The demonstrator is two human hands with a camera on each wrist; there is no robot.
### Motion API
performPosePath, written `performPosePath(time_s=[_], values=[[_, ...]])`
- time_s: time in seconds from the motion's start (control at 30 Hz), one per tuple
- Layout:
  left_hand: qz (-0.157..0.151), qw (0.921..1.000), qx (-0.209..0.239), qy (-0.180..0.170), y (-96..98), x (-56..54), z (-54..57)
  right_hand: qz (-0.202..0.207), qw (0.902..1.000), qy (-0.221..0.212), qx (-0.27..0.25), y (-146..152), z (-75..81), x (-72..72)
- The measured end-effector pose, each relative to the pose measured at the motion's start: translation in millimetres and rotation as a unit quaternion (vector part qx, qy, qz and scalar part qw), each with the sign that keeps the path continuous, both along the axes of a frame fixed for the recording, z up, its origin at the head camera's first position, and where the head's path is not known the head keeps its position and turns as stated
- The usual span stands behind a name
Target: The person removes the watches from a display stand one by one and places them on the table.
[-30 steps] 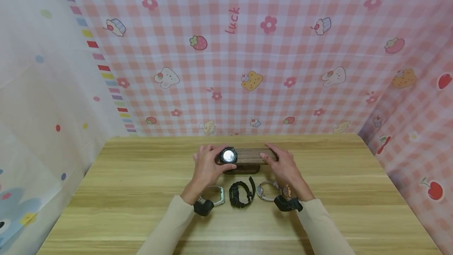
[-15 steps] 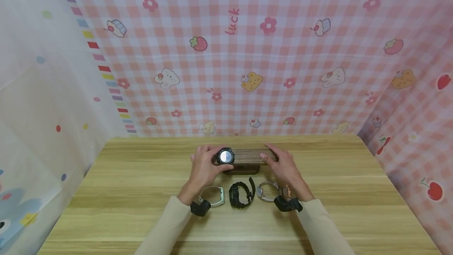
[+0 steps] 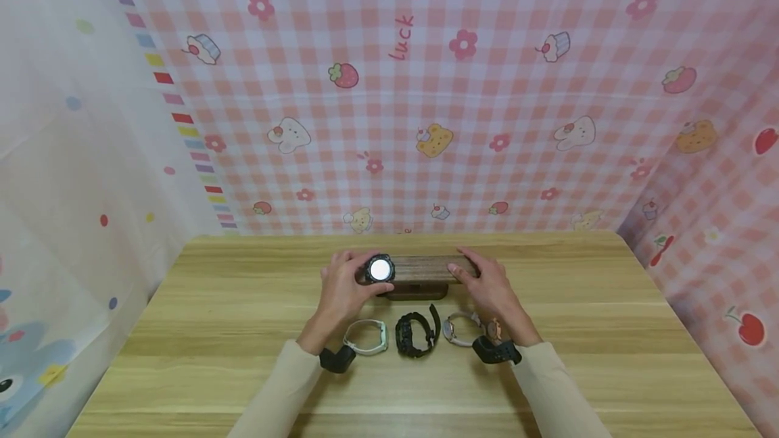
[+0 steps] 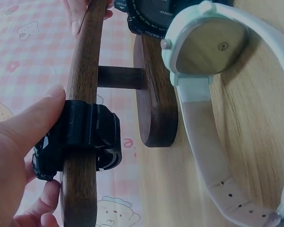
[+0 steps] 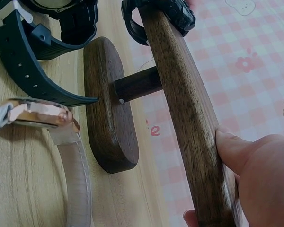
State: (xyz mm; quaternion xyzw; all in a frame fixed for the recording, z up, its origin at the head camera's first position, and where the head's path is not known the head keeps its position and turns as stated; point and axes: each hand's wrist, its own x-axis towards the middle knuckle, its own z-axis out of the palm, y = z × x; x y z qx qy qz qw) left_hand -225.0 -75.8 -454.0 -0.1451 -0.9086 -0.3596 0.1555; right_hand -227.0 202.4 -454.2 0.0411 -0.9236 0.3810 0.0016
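A dark wooden watch stand [image 3: 426, 268] with a horizontal bar, a short post and an oval base stands toward the back of the table. Looped around the bar's left part is a black watch [image 3: 380, 269] with a bright round face. My left hand [image 3: 343, 287] grips this watch from both sides, thumb at its front and fingers behind, as the left wrist view also shows. At the bar's other end, my right hand [image 3: 489, 284] holds the wood, its thumb [image 5: 232, 149] pressed along the surface.
In front of the stand lie a pale mint watch [image 3: 366, 338], a chunky black watch [image 3: 417, 332], a watch with a light strap [image 3: 462, 328] and a rose-gold watch [image 3: 494, 328]. A pink checked cloth [image 3: 389, 154] hangs behind the wooden table [image 3: 182, 330].
My left hand has slid the black watch leftward along the bar, toward its left end. The right hand keeps its hold in the same place.
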Motion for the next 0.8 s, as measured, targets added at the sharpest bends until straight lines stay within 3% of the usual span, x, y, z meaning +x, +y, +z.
performPosePath(time_s=[0.8], values=[[-0.003,0.9993,0.039,0.0,-21.9,1.0,-3.7,0.004,1.0,-0.005,-0.002,1,-1.2,0.3]])
